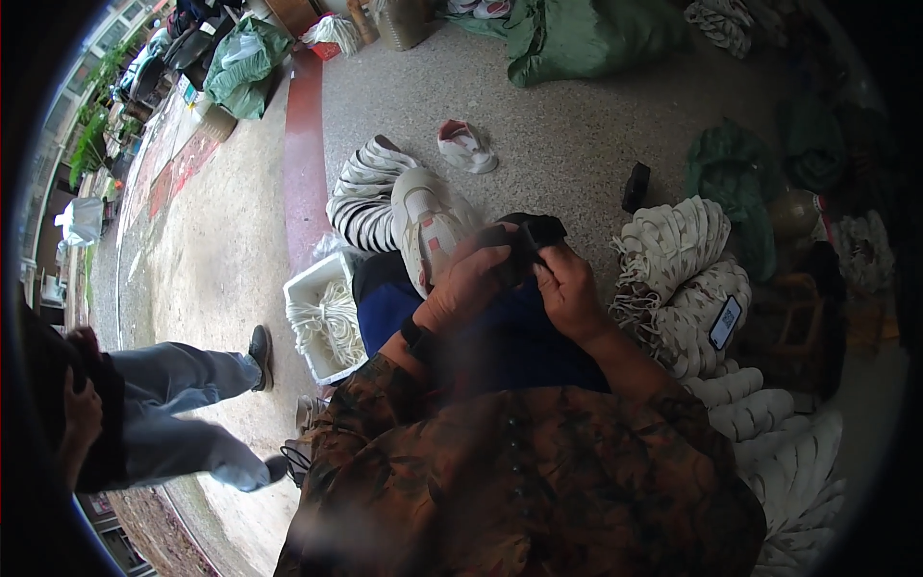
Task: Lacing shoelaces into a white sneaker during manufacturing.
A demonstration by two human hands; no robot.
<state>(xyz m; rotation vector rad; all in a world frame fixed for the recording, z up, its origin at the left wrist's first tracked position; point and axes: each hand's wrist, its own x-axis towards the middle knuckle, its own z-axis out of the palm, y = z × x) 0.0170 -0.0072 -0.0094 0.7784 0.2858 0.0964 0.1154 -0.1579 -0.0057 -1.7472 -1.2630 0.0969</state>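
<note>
Over my lap, my left hand [469, 274] is closed around a small black object [524, 246], whose kind I cannot make out. My right hand [567, 293] grips the same dark thing from the other side, thumb and fingers bent in. Just beyond my left hand a white sneaker [419, 207] with pinkish patches rests at my knee, partly covered by that hand. Dark blue cloth [534, 337] covers my lap. On my left wrist sits a black band [416, 338].
A white box [292, 306] of white shoelaces [332, 322] stands at my left, below stacked shoe uppers [370, 188]. More uppers [673, 240] pile up at right, a phone [725, 322] on them. Ahead lie a single upper [467, 146] and a black block [636, 187]. A person [183, 404] stands left.
</note>
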